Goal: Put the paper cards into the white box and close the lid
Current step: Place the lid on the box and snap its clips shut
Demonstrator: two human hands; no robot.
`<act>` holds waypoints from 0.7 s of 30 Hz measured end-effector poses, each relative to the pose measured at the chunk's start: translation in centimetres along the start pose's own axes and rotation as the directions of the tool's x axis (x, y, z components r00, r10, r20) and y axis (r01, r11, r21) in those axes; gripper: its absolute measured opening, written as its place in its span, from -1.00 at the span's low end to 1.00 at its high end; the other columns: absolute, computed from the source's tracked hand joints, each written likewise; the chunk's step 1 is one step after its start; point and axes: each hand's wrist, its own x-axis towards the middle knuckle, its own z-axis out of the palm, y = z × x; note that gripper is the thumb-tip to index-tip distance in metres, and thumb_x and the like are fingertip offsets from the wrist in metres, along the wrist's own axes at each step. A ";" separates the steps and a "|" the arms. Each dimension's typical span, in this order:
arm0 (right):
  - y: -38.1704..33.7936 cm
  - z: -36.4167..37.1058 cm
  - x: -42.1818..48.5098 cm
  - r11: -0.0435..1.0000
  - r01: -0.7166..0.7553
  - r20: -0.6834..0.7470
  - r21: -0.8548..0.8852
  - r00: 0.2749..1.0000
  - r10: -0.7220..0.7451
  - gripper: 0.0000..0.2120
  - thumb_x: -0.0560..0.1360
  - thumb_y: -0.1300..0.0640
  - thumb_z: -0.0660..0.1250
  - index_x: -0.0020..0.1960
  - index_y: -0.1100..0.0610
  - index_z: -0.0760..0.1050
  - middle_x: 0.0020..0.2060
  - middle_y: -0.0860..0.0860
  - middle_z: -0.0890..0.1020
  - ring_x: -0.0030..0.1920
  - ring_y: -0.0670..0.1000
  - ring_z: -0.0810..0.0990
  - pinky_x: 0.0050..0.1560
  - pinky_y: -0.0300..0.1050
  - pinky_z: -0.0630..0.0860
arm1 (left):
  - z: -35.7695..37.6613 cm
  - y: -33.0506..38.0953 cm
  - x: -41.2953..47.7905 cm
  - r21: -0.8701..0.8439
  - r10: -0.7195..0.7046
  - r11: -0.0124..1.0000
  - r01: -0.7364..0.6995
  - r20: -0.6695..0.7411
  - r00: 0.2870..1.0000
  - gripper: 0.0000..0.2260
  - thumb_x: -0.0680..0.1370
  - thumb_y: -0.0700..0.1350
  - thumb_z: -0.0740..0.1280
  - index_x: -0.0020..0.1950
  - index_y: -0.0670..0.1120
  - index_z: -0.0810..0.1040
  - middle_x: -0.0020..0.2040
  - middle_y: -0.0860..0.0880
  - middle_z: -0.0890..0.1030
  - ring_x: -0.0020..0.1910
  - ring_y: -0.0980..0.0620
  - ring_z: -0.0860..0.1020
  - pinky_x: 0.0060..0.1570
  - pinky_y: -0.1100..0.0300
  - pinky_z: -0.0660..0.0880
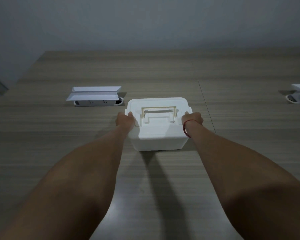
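White box (158, 135) gripped at both lid ends.
The left hand (125, 119) and right hand (192, 118) are curled closed over the lid (158, 105) edges; rigid, light plastic is presumed.

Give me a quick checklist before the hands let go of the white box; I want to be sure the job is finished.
1. Lid on white box: ok.
2. Lid latched at both sides: cannot tell.
3. Cards inside: cannot tell, box shut.
4. No loose cards on table: ok.
5. Left hand and right hand at the lid's side edges: ok.
6. Handle folded flat: ok.
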 end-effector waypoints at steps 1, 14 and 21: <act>0.1 0.0 0.1 1.000 -0.008 -0.007 0.006 1.000 0.008 -0.56 0.60 0.05 0.19 0.36 0.31 0.38 0.34 0.24 0.47 0.32 0.24 0.49 0.29 0.01 0.43 | 0.0 0.0 0.0 -0.005 -0.010 1.000 0.010 0.016 1.000 -0.48 0.63 0.03 0.13 0.47 -0.28 0.29 0.39 -0.26 0.45 0.34 -0.24 0.46 0.31 -0.02 0.43; 1.8 -0.1 3.1 0.941 -0.186 0.232 0.282 0.965 0.121 -0.22 0.31 -0.18 0.44 0.41 0.18 0.38 0.29 0.09 0.55 0.23 0.13 0.59 0.29 -0.01 0.49 | -0.7 -0.8 1.2 0.046 -0.052 0.997 0.056 -0.071 0.996 -0.26 0.43 0.25 0.36 0.40 -0.24 0.38 0.39 -0.22 0.44 0.33 -0.23 0.46 0.30 -0.09 0.45; 1.9 -0.4 3.5 0.903 -0.255 0.243 0.346 0.954 0.177 0.04 -0.08 -0.13 0.61 0.34 0.15 0.42 0.18 0.06 0.61 0.12 0.14 0.64 0.24 0.09 0.51 | 0.5 -2.0 0.0 -0.120 0.079 0.988 -0.099 -0.156 0.985 -0.48 0.51 0.15 0.31 0.30 -0.20 0.50 0.23 -0.18 0.58 0.23 -0.19 0.54 0.21 0.00 0.49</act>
